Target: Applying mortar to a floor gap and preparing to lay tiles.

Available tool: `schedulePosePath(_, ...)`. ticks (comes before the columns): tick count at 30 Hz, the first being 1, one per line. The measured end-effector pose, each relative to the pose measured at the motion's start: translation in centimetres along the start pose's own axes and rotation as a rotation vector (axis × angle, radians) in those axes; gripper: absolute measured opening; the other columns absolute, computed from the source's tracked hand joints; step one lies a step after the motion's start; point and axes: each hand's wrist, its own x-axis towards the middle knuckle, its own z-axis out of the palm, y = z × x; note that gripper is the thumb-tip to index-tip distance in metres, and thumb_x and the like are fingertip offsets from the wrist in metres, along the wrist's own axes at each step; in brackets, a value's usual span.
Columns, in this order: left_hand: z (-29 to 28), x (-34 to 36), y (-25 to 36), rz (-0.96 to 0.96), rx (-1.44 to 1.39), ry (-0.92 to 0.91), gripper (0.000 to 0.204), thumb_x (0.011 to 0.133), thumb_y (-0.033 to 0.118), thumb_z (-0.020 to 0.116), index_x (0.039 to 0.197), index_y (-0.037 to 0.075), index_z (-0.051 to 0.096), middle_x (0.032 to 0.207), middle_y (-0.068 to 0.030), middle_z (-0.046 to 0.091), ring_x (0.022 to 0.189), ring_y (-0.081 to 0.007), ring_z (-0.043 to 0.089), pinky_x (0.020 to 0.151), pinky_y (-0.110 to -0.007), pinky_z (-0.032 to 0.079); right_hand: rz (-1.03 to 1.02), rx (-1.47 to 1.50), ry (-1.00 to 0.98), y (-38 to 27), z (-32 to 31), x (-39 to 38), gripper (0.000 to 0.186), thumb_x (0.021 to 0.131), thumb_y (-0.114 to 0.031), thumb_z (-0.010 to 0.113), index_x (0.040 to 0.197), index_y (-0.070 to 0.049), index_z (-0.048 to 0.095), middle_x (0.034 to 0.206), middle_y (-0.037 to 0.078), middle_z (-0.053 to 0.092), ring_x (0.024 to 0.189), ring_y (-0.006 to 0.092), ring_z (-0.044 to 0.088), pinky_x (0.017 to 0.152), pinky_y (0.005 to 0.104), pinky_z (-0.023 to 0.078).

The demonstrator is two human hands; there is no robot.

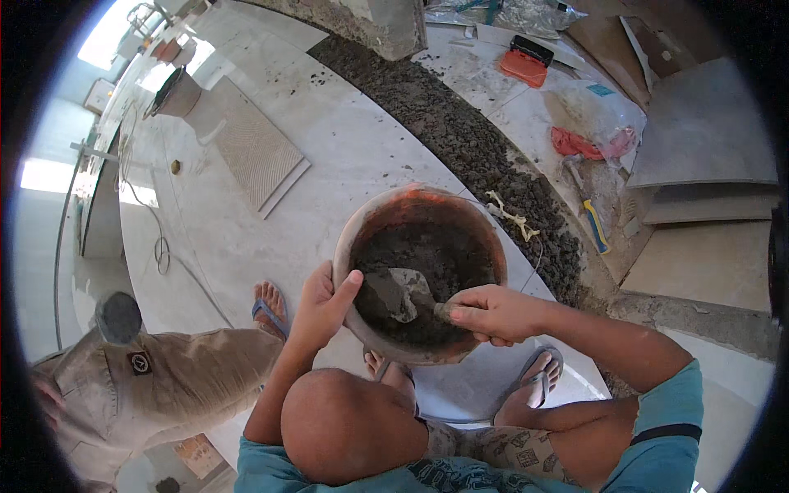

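Note:
A round bucket with an orange-stained rim stands in front of me, partly filled with dark grey wet mortar. My left hand grips its left rim, with the thumb over the edge and the fingers on the outer wall, mostly hidden. In my right hand, closed round the handle, is a trowel. Its blade, smeared with mortar, lies on the mortar inside the bucket and points to the left.
A strip of dark, crumbly mortar crosses the light tiled floor. To its right are a hammer, an orange-and-black tool and large tiles. A ridged tile and another bucket are at left, beyond a person in tan trousers.

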Motion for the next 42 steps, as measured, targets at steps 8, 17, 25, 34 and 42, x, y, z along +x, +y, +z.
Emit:
schedulePosePath(8,-3.8,0.0,-5.9,-0.006,-0.086,0.219,0.032,0.101,0.031,0.055,0.102,-0.001,0.06,0.09,0.0017,0.058,0.082,-0.0066,0.049,0.074,-0.024,0.042,-0.046,-0.012,0.065,-2.3,-5.4,-5.0,0.04,0.099,-0.047,0.05,0.116,-0.013,0.058,0.069,-0.001,0.05,0.049,0.0065,0.045,0.041,0.0218,0.037)
schedulePosePath(17,-6.2,-0.1,-10.0,0.006,-0.134,0.363,0.031,0.101,0.031,0.054,0.094,0.001,0.059,0.083,0.0056,0.05,0.077,-0.0047,0.042,0.07,-0.022,0.037,-0.106,0.134,0.388,-1.6,-18.9,-3.8,0.037,0.098,-0.045,0.054,0.118,-0.014,0.058,0.068,-0.001,0.054,0.047,0.0052,0.047,0.039,0.0219,0.039)
schedulePosePath(25,-6.0,-0.9,-9.8,0.007,-0.042,0.415,0.034,0.1,0.031,0.054,0.106,-0.001,0.061,0.093,0.002,0.059,0.083,-0.0062,0.049,0.075,-0.023,0.04,-0.247,-0.242,0.837,-3.0,-33.9,12.7,0.037,0.097,-0.041,0.052,0.102,-0.005,0.06,0.071,0.009,0.061,0.054,0.0197,0.061,0.046,0.0372,0.049)
schedulePosePath(34,-6.6,-1.9,-10.5,-0.036,-0.009,0.411,0.039,0.1,0.034,0.054,0.111,-0.003,0.058,0.102,-0.0041,0.062,0.093,-0.0112,0.054,0.086,-0.027,0.043,-0.26,-0.885,1.216,-4.5,-34.1,18.0,0.033,0.093,-0.038,0.054,0.108,-0.009,0.061,0.096,0.021,0.068,0.089,0.0415,0.065,0.078,0.0514,0.051)
schedulePosePath(42,-6.1,-1.2,-9.8,-0.047,-0.051,0.382,0.039,0.101,0.033,0.054,0.114,-0.003,0.057,0.104,-0.0041,0.061,0.094,-0.0109,0.054,0.086,-0.027,0.043,-0.314,-0.862,1.085,-2.2,-34.5,17.6,0.035,0.094,-0.039,0.052,0.106,-0.007,0.059,0.09,0.024,0.067,0.088,0.0433,0.064,0.077,0.0532,0.05)
